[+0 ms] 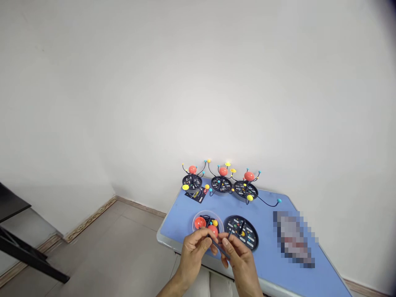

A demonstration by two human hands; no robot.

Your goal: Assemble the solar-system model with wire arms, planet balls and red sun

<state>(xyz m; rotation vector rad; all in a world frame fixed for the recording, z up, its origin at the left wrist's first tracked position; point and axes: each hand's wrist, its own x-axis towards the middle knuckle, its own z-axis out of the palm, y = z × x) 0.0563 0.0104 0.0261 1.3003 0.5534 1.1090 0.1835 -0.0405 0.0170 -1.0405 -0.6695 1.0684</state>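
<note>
My left hand [194,252] and my right hand [239,259] meet above the near edge of the blue table, pinching a thin dark wire rod [220,248] between them. Just beyond them lies a clear round plastic dish [208,218] holding red half-spheres and a yellow ball, partly hidden by my fingers. To the right, a round black disc base [241,232] with coloured planet markings lies flat, with a dark piece standing on it. Three assembled toy solar system models [221,179] stand along the far edge, with red balls on curved wires.
The blue table [272,243] has angled corners and a grey rim. A pixelated, blurred object [293,239] lies at its right side, and a black printed card [196,194] lies at the back. A wire with a teal bead [269,201] reaches right. Black furniture [12,231] stands far left, beside a tiled floor and white wall.
</note>
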